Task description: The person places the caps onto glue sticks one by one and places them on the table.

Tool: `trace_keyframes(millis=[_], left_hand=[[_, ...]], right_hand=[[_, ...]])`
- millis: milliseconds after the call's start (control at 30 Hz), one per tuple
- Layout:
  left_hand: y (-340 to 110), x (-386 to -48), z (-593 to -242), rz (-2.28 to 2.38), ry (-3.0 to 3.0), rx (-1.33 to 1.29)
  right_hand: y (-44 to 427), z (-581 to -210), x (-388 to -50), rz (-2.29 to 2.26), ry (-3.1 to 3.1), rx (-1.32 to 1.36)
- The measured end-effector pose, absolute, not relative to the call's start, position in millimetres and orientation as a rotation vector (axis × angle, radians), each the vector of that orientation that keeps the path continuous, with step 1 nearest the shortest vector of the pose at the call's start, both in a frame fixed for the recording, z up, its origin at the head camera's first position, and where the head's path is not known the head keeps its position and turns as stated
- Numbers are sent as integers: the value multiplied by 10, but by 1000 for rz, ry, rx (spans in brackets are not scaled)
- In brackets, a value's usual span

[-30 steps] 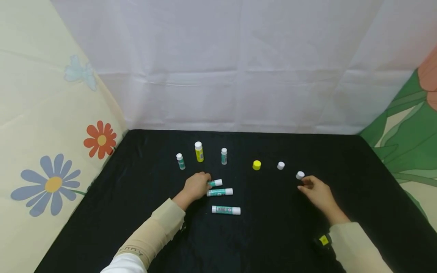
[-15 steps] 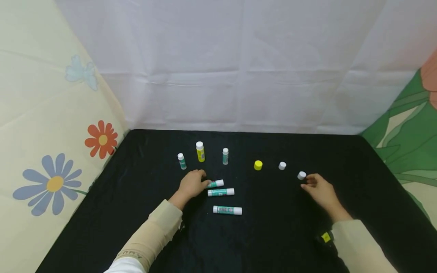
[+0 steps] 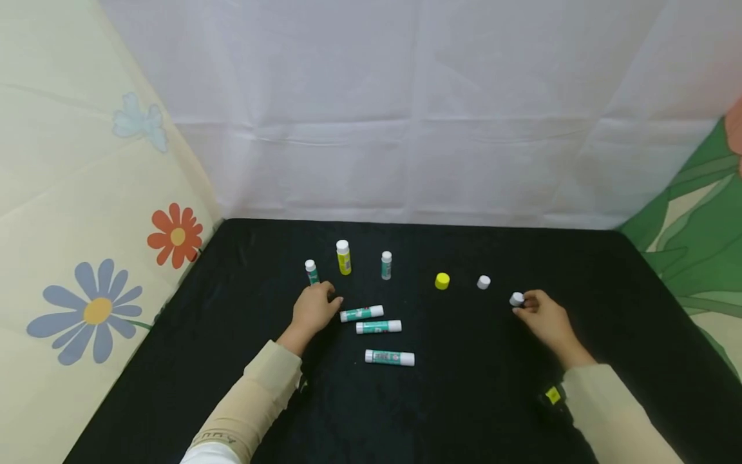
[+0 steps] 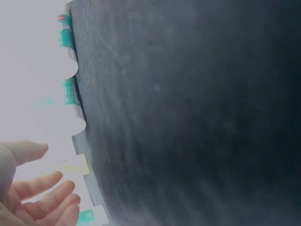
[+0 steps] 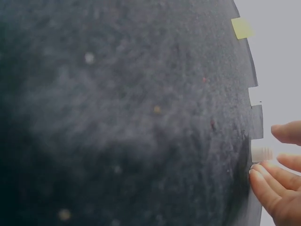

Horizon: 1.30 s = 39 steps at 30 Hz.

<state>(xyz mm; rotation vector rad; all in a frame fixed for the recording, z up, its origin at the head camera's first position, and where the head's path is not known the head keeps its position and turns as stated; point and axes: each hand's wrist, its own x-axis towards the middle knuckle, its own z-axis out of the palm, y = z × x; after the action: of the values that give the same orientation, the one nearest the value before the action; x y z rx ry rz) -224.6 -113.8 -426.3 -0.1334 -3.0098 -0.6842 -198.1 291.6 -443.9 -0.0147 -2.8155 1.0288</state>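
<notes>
Just drew the left hand (image 3: pixel 313 308), loosely spread, off the farthest lying glue stick (image 3: pixel 362 314), nearer the left than right edge of the desk (image 3: pixel 493 399), apparently leaving it placed. Have the right hand (image 3: pixel 545 321) parted beside the rightmost white cap (image 3: pixel 516 299), perhaps touching.

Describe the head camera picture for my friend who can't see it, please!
A person's left hand is near three standing tubes and three lying tubes on a black table. The right hand is close to the rightmost of three small cap-like pieces, one yellow and two white.
</notes>
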Motion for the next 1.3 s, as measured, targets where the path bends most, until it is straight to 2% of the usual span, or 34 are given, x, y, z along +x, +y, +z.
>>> trace_keyframes(millis=[433,1300], left_hand=[[-1286,-2299,-4237,-668,-2977,62],[-1440,-2456,-4201,-827,-2832,251]], right_hand=[[2919,-4438,-2040,976,-2782,-23],[2876,-4445,-2139,929,-2791,41]])
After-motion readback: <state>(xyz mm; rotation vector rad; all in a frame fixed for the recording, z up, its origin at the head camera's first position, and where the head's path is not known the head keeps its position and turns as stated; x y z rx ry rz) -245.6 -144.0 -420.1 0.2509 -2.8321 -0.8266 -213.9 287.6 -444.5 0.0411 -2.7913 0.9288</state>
